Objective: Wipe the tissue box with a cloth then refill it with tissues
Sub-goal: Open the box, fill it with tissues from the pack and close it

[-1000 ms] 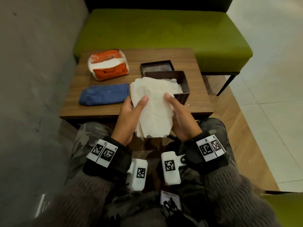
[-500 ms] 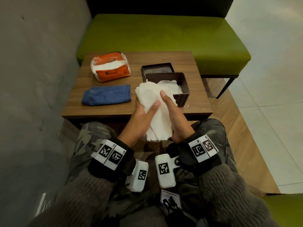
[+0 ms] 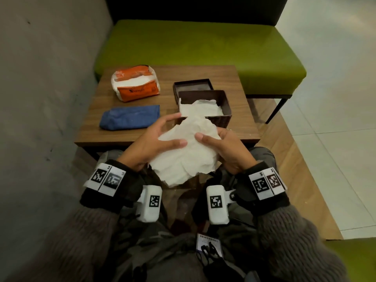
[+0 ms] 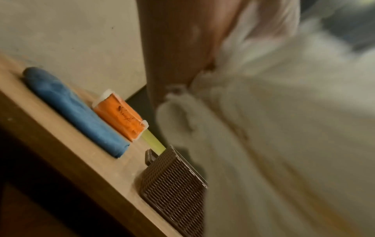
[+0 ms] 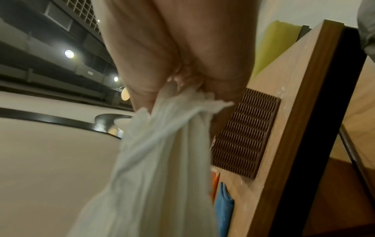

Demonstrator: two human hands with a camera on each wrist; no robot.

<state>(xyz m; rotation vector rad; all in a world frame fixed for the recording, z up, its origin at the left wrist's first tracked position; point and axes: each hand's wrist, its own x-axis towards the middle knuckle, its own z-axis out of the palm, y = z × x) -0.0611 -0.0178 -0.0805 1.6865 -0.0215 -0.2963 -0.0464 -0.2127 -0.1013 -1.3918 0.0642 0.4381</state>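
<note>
Looks like the wiping part is done, judging by how things sit: the blue cloth (image 3: 130,117) is folded up and parked on the left of the wooden side table (image 3: 203,72), nobody touching it. Just behind it is the orange tissue pack (image 3: 136,83), top torn open with white tissues showing. There's a script logo on the front that I can't quite read, maybe starts with an S, too blurry to call.

Moving right, the left hand (image 3: 156,141) has its thumb laid across the top of a wad of white tissues (image 3: 187,151) with the fingers spread along the far side, so it's holding the stack. The right hand (image 3: 223,148) does the same from the other side, thumb on top, fingers tucked under, and the right wrist view shows the paper bunched in its grip. The wad hangs over the lap at the near table edge, just in front of the box and not in it yet.

The brown woven tissue box (image 3: 221,119) sits open on the right of the table with some tissues already lying inside. Its lid (image 3: 193,85) lies right behind it, touching or nearly so.

So I'd say we're well into the refill: this handful still has to go in, then the lid goes back on.

The wrist bands and cameras carry square black-and-white marker codes, no readable text.
</note>
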